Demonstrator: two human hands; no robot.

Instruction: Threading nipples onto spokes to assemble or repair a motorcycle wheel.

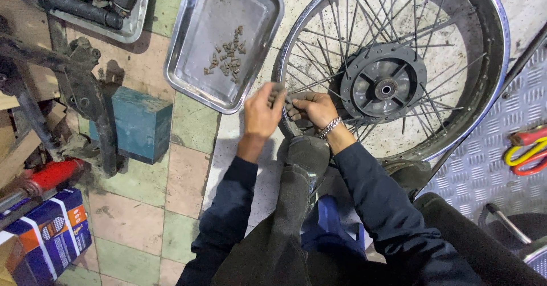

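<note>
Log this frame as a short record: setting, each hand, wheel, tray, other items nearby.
setting: tiled workshop floor, seen from above
left hand: at the wheel rim, fingers pinching something small, not identifiable
right hand: beside the left, on the spokes near the rim; metal bracelet on the wrist
wheel: spoked motorcycle wheel lying flat, hub at centre
tray: steel, holds a heap of spoke nipples
other: teal block; blue carton

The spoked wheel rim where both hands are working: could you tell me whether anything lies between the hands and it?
Nothing visible does. The left hand and right hand are both already at the near edge of the wheel rim. The tray of small metal pieces lies off to the left.
</note>
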